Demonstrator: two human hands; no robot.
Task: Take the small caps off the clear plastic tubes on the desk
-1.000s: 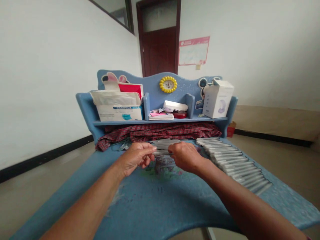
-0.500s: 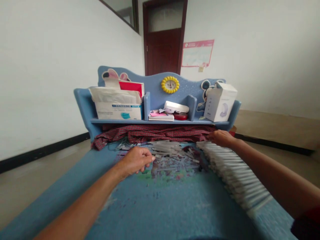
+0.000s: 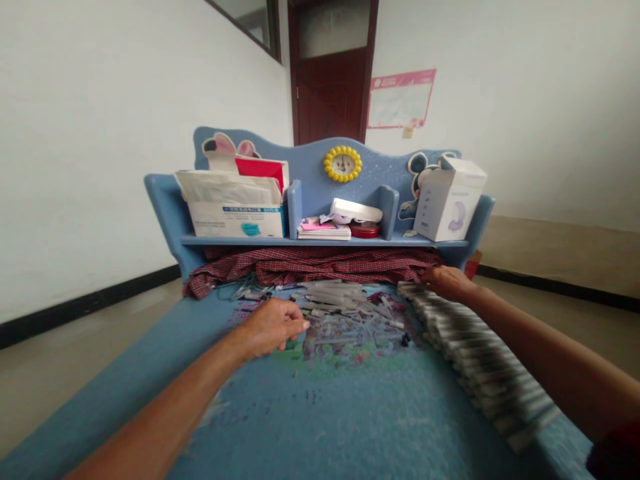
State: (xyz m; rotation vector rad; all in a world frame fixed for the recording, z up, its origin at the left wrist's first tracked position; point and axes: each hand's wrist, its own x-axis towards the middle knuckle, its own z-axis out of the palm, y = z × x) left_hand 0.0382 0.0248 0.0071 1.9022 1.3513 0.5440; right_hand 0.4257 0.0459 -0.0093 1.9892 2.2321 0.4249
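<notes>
A wide, blue-painted desk (image 3: 300, 413) bears, along its right side, a long stacked row of slim, greyish translucent sticks (image 3: 475, 357) (blurred towards the near end). Loose clear plastic tubes (image 3: 335, 295) lie scattered at mid-desk. The right hand (image 3: 447, 283) is at the row's far end; the left hand (image 3: 275, 325), fingers curled, is just beside the tubes. Whether either grips anything, I cannot tell. Small black pieces (image 3: 405, 340) lie at the scatter's right.

Head-worn view, forward and down across blue desk (image 3: 320, 420)
</notes>
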